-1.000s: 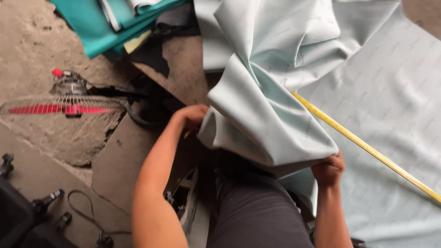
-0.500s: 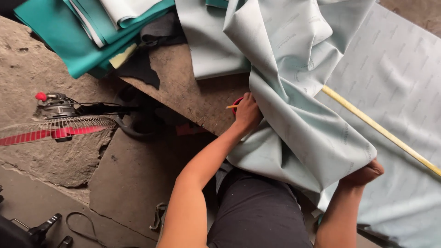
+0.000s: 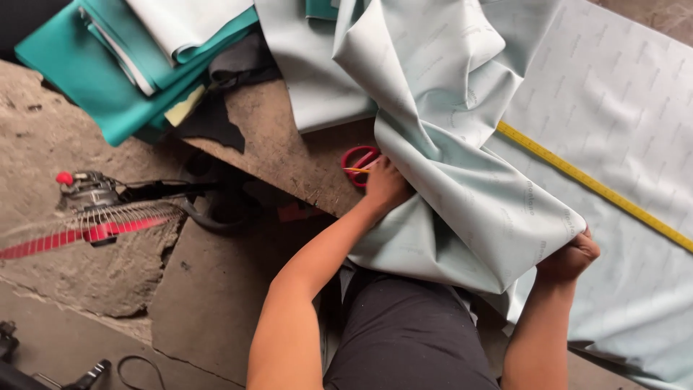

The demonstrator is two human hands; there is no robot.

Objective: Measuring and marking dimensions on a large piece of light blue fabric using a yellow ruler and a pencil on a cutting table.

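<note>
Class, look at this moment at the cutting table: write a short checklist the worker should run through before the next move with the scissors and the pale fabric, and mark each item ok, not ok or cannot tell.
1. Left hand reaches the red-handled scissors: ok, it touches them at the table edge.
2. Scissors firmly gripped: cannot tell, the fingers hide the handles.
3. Right hand holds the pale fabric: ok, it pinches the folded corner.
4. Fabric lies flat: not ok, it is bunched and folded.
5. Yellow measuring tape in view: ok, it lies across the spread sheet.
6. Blades clear of the fabric: cannot tell.
</note>
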